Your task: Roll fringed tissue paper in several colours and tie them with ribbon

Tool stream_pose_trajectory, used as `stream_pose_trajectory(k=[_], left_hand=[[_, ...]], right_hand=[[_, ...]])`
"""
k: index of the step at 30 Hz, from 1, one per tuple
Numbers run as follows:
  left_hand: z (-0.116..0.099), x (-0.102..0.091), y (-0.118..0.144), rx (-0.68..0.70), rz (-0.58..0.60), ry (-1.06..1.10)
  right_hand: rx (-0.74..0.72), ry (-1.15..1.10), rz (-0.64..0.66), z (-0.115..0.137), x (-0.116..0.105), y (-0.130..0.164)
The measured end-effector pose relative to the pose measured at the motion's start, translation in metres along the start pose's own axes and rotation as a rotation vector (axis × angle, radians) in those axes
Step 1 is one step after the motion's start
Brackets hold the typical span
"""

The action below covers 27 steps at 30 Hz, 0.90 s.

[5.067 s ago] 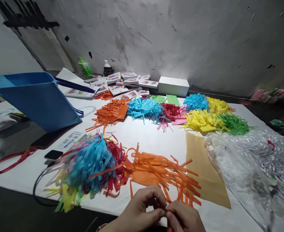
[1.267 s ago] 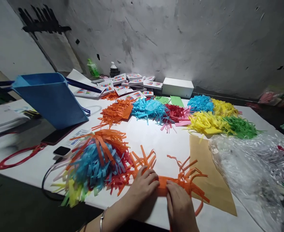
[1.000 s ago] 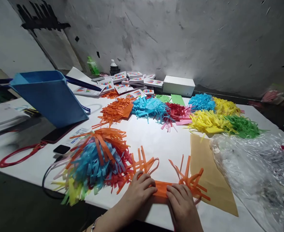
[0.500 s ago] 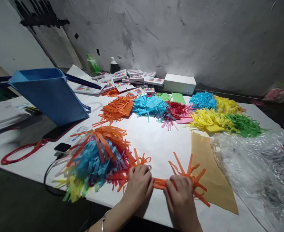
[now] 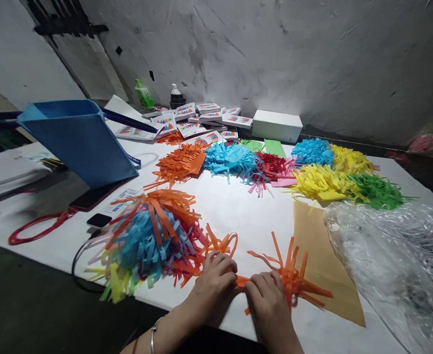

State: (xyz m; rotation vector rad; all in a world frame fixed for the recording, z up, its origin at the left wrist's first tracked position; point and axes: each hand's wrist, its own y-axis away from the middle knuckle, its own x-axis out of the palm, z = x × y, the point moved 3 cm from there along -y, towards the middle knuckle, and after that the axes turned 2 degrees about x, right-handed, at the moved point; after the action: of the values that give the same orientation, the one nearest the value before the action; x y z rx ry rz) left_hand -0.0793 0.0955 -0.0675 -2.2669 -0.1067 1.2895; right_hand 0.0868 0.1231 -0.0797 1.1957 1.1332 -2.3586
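An orange paper tassel [image 5: 242, 280] with fringed strips at both ends lies low over the white table, its narrow middle band stretched between my hands. My left hand [image 5: 216, 278] is closed around the band's left part, a bracelet on that wrist. Fingers curled, my right hand [image 5: 268, 300] grips the band's right part; orange strips fan out beyond it. Fingertips on both sides are partly hidden beneath the hands. Just left of my left hand sits a pile of fringed tassels [image 5: 146, 246] in orange, blue, pink, yellow and green.
More fringed bunches line the back, among them orange [image 5: 179, 162], blue [image 5: 231, 158], yellow [image 5: 321, 183] and green [image 5: 378, 191]. Behind them are flat printed boxes [image 5: 190, 129] and a white box [image 5: 277, 125]. A blue bag [image 5: 79, 142] leans at left; brown paper [image 5: 325, 265] and clear plastic [image 5: 382, 265] lie right.
My hands have come slightly closer together, so less of the orange band shows between them. The strips at the right end have swung into a different spread. The view has shifted a little.
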Motion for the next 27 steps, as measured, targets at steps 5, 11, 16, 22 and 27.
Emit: stream_pose_trajectory(k=[5, 11, 16, 22, 27], left_hand=[[-0.001, -0.011, -0.001, -0.096, 0.125, 0.037], [-0.003, -0.003, -0.008, -0.228, 0.171, -0.176], [-0.002, -0.001, -0.010, -0.221, 0.178, -0.183], [-0.002, 0.002, -0.003, 0.042, 0.101, -0.105], [0.001, 0.011, -0.002, 0.128, 0.092, -0.132]], right_hand=[[0.092, 0.014, 0.020, -0.022, -0.019, 0.008], [0.200, 0.205, 0.010, -0.021, -0.021, 0.006], [0.057, 0.062, -0.035, -0.006, -0.009, 0.002], [0.052, 0.011, -0.032, -0.002, -0.006, 0.001], [0.023, 0.056, -0.073, 0.012, 0.000, -0.008]])
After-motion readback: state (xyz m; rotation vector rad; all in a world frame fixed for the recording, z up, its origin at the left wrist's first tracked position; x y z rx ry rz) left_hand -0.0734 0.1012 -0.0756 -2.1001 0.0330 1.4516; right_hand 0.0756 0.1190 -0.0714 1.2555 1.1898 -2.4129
